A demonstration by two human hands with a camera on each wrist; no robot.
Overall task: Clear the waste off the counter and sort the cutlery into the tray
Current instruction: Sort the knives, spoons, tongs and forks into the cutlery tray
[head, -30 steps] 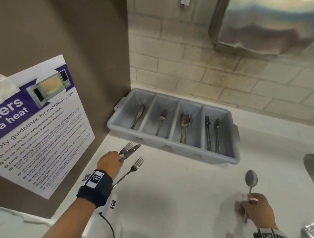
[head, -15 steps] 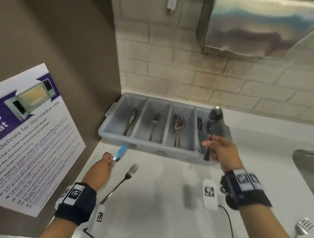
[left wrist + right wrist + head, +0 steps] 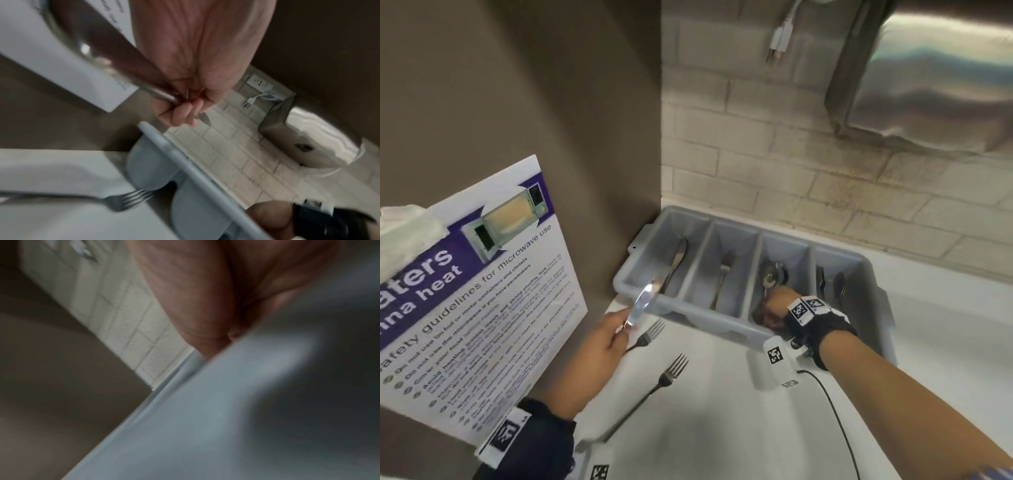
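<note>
Shared break-room or canteen kitchenette, not a home. Evidence: printed microwave safety poster (image 3: 482,291) taped to a brown panel, left of the left hand (image 3: 599,346). Grey four-compartment cutlery tray (image 3: 650,301), catering type, just beyond the fingertips on a white counter (image 3: 722,428). Painted block wall (image 3: 756,154) behind the tray. Stainless wall-mounted dispenser (image 3: 928,85) high above the right hand (image 3: 779,303); loose plug (image 3: 779,44) hanging beside it.
</note>
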